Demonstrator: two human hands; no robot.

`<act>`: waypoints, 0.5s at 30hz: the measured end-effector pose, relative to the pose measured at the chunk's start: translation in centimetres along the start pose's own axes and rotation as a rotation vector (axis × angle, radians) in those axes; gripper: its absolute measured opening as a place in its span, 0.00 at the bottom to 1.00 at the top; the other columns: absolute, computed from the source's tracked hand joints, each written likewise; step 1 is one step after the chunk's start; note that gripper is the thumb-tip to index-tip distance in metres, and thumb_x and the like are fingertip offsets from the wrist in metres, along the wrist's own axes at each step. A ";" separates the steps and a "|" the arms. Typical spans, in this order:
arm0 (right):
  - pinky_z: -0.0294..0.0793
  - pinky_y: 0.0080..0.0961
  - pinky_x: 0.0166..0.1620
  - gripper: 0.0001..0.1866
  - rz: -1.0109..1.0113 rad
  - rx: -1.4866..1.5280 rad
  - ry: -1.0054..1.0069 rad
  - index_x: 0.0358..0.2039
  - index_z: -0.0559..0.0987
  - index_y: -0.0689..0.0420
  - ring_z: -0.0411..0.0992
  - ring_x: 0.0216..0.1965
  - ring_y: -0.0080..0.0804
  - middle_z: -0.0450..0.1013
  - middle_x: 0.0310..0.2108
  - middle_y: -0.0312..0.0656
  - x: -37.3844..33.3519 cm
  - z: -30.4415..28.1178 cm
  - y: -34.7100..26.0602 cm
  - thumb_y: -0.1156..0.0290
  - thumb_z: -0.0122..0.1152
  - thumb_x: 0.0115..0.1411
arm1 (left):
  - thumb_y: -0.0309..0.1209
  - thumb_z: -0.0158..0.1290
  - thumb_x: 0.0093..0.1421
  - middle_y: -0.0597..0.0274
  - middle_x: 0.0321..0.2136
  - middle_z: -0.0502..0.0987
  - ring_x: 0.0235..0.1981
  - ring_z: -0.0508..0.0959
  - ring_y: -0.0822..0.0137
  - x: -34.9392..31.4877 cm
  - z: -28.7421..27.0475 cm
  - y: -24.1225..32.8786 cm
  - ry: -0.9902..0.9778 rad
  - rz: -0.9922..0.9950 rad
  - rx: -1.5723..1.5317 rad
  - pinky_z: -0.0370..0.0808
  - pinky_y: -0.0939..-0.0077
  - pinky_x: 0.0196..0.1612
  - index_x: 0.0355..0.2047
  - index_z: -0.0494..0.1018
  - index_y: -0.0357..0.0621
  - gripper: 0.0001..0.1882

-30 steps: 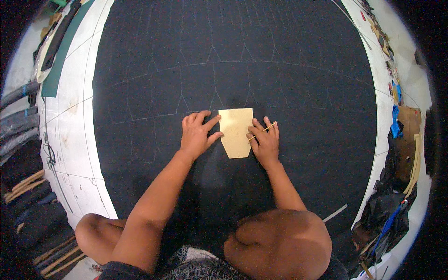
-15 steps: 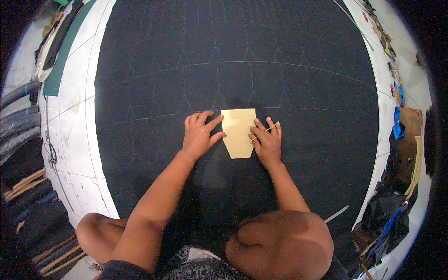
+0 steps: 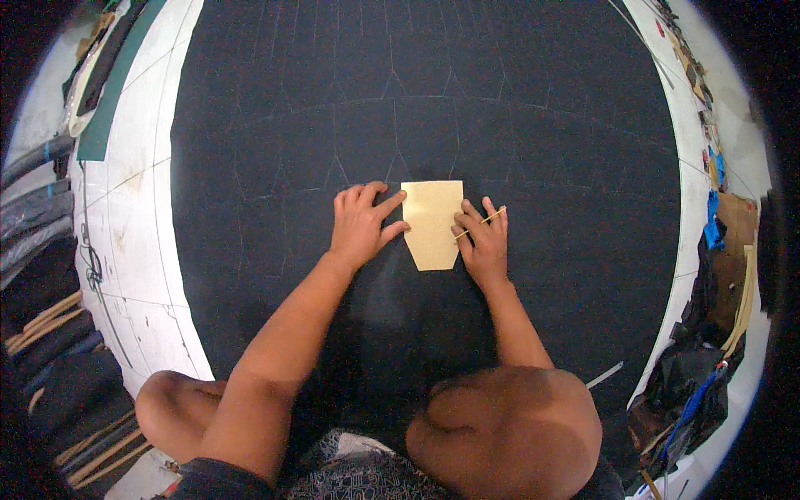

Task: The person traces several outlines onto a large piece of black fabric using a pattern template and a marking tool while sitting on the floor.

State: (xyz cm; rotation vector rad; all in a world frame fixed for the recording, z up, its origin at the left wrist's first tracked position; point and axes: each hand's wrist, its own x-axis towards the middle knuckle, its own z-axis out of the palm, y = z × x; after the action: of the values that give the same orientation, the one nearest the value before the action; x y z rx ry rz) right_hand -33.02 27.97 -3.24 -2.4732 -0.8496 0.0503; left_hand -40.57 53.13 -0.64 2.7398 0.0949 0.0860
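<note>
A pale yellow card template point(image 3: 432, 225), straight at the top and tapering toward the bottom, lies flat on dark cloth point(image 3: 575, 275). Thin light lines with several forked marks cross this cloth; one line runs close to the card's top edge. My left hand point(image 3: 362, 221) rests at the card's left side, fingers spread, with the index fingertip and thumb on its edge. At the right edge, the fingertips of my right hand point(image 3: 483, 246) touch the card. A thin yellow stick point(image 3: 493, 216) is held slantwise between that hand's fingers.
My bent knees point(image 3: 517, 425) flank the near cloth. A thin pale strip point(image 3: 606, 374) lies beside the right knee. White sheeting point(image 3: 137, 242) borders the cloth. Dark rolls point(image 3: 37, 204) and wooden sticks point(image 3: 108, 462) lie at left; a brown cardboard piece point(image 3: 733, 225) and black plastic point(image 3: 679, 375) at right.
The whole view has shifted slightly, so cloth, card and hands appear a little higher and farther right. Against the drawn lines, the card and both hands keep about the same place.
</note>
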 end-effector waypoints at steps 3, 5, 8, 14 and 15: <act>0.47 0.60 0.70 0.12 -0.010 0.009 0.009 0.46 0.82 0.51 0.60 0.67 0.52 0.73 0.59 0.38 -0.1 0.1 0.1 0.64 0.62 0.62 | 0.51 0.63 0.53 0.61 0.54 0.72 0.56 0.68 0.54 0.0 0.0 0.0 -0.018 -0.006 -0.010 0.59 0.52 0.61 0.54 0.78 0.60 0.28; 0.47 0.60 0.70 0.12 -0.009 0.020 0.014 0.46 0.82 0.51 0.60 0.67 0.52 0.73 0.59 0.38 -0.1 0.0 0.2 0.63 0.62 0.62 | 0.51 0.63 0.53 0.61 0.54 0.72 0.56 0.68 0.54 0.1 0.0 0.0 -0.022 -0.011 -0.009 0.59 0.52 0.61 0.54 0.78 0.61 0.28; 0.47 0.60 0.69 0.12 -0.004 0.019 0.012 0.45 0.82 0.51 0.60 0.67 0.53 0.73 0.59 0.38 0.0 -0.1 0.2 0.63 0.62 0.63 | 0.51 0.63 0.53 0.61 0.54 0.72 0.56 0.68 0.54 0.1 0.1 0.0 -0.017 0.000 0.004 0.59 0.52 0.61 0.55 0.78 0.61 0.28; 0.46 0.58 0.70 0.12 -0.001 0.020 0.012 0.44 0.82 0.53 0.61 0.66 0.52 0.76 0.56 0.41 0.0 -0.1 0.0 0.63 0.64 0.62 | 0.51 0.64 0.53 0.61 0.54 0.72 0.57 0.67 0.53 0.0 0.1 -0.2 -0.027 0.000 0.016 0.59 0.51 0.61 0.55 0.77 0.61 0.29; 0.46 0.58 0.70 0.12 0.000 0.027 0.016 0.44 0.82 0.53 0.61 0.66 0.52 0.76 0.56 0.41 0.0 -0.1 0.0 0.63 0.64 0.62 | 0.51 0.64 0.53 0.61 0.54 0.72 0.57 0.67 0.53 0.0 0.1 -0.2 -0.031 -0.002 0.013 0.59 0.51 0.61 0.55 0.77 0.61 0.29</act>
State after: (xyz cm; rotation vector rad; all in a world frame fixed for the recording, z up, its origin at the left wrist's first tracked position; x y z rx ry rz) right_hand -33.02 27.91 -3.20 -2.4454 -0.8373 0.0413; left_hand -40.59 53.27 -0.80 2.7526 0.0904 0.0424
